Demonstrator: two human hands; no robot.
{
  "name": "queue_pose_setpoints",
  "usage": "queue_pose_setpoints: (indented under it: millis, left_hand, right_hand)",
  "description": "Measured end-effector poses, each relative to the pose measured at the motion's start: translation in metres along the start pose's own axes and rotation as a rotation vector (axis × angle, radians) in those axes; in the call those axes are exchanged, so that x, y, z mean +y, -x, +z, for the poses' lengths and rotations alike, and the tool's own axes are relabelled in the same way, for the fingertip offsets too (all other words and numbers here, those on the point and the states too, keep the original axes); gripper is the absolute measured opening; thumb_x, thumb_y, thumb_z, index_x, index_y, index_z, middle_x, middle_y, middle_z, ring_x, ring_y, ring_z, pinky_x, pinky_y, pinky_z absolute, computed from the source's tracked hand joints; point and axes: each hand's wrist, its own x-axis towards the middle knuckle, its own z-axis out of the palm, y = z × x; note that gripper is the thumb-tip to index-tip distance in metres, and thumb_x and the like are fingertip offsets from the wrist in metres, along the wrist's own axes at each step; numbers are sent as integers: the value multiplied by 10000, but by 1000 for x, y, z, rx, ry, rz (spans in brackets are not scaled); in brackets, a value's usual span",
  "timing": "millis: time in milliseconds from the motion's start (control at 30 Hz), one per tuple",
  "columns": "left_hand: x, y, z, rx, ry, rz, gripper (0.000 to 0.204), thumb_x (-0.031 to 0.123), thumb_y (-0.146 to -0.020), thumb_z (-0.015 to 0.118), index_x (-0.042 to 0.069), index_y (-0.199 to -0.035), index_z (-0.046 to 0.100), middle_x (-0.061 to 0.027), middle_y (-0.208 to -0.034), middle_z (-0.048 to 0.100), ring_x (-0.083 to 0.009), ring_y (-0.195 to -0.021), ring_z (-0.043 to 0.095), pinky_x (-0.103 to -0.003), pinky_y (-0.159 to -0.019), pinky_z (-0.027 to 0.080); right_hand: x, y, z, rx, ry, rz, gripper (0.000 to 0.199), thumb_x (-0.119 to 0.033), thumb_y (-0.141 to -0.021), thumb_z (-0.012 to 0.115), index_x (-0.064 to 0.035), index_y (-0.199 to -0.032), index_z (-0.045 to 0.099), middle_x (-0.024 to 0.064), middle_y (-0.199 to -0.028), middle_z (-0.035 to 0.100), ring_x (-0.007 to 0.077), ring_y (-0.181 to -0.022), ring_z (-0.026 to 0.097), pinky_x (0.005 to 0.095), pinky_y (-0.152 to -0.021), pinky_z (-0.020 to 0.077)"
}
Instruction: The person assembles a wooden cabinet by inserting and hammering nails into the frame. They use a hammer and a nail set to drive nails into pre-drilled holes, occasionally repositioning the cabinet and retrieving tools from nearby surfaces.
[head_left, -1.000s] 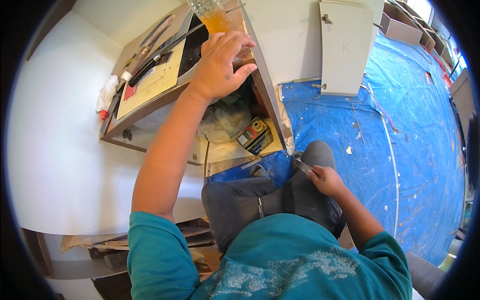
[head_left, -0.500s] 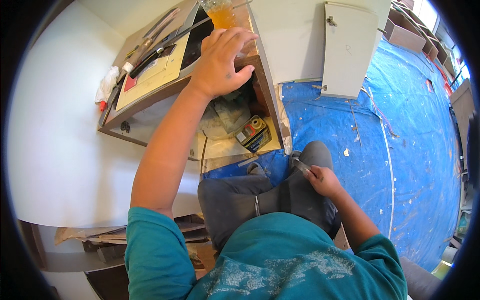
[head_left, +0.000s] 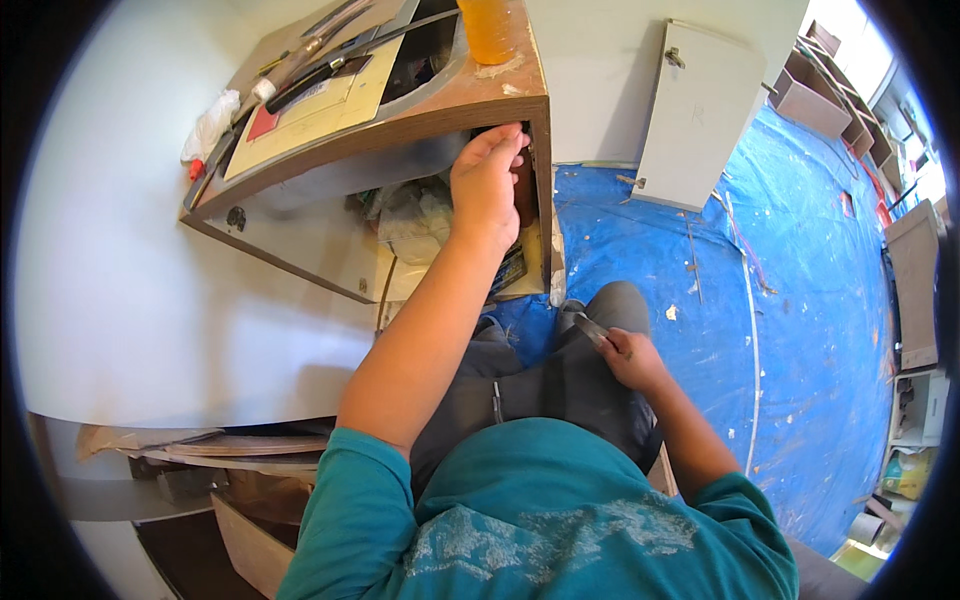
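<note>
My left hand (head_left: pixel 487 185) reaches into the front opening of a wooden cabinet (head_left: pixel 400 135), at its upper right corner. Its fingers are curled together against the inner side of the frame; whether anything small is between them is hidden. Low over my right thigh, my right hand (head_left: pixel 632 358) is closed around a flat, greyish blade-like tool (head_left: pixel 590 327) pointing up and left. Above my left hand, a container of orange liquid (head_left: pixel 486 32) stands on the cabinet top. Behind my wrist, a crumpled translucent plastic bag (head_left: pixel 415 222) lies inside the cabinet, and a dark box (head_left: pixel 512 270) is mostly covered.
Long-handled tools (head_left: pixel 310 75) and yellowish sheets (head_left: pixel 300 135) lie on the cabinet top. A white door panel (head_left: pixel 695 115) with hinges leans on the wall. Blue tarpaulin (head_left: pixel 820 300) with debris covers the floor. Wooden boards (head_left: pixel 230 443) are stacked at lower left.
My left hand has gone from spread over the cabinet top beside the orange container down into the opening, its fingers now curled. My right hand keeps its tool, nearly still.
</note>
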Motion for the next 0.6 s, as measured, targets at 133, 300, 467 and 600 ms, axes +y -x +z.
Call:
queue_pose_setpoints:
  millis: [133,300,467,600]
  left_hand:
    - [0,-6,12,17,143,-147,179,177,-900,708,84,-1052,710,3,-936,687,-91,-797,524,-249,-696,379]
    - [5,-2,10,33,169,-206,177,179,-900,703,84,-1049,716,11,-916,678,-91,-802,524,-254,-702,381]
    - [11,1,3,61,173,-193,188,173,-906,680,79,-1065,716,-1,-949,691,-97,-819,529,-265,-727,388]
    - [17,6,-6,68,177,-189,222,162,-910,661,79,-1111,703,-5,-978,698,-109,-842,541,-277,-744,396]
  right_hand:
    - [7,-1,4,2,27,15,312,-302,-962,607,-25,-820,585,236,-744,611,455,-744,606,505,-651,464]
    - [1,-1,4,-7,51,44,326,-322,-966,601,-27,-825,588,244,-764,620,454,-773,619,509,-674,473]
    - [4,-5,5,-23,81,55,360,-346,-973,590,-20,-823,589,252,-762,620,464,-780,619,509,-681,476]
    - [8,-5,5,-25,88,56,375,-354,-973,587,-13,-818,588,252,-760,621,460,-780,624,507,-678,476]
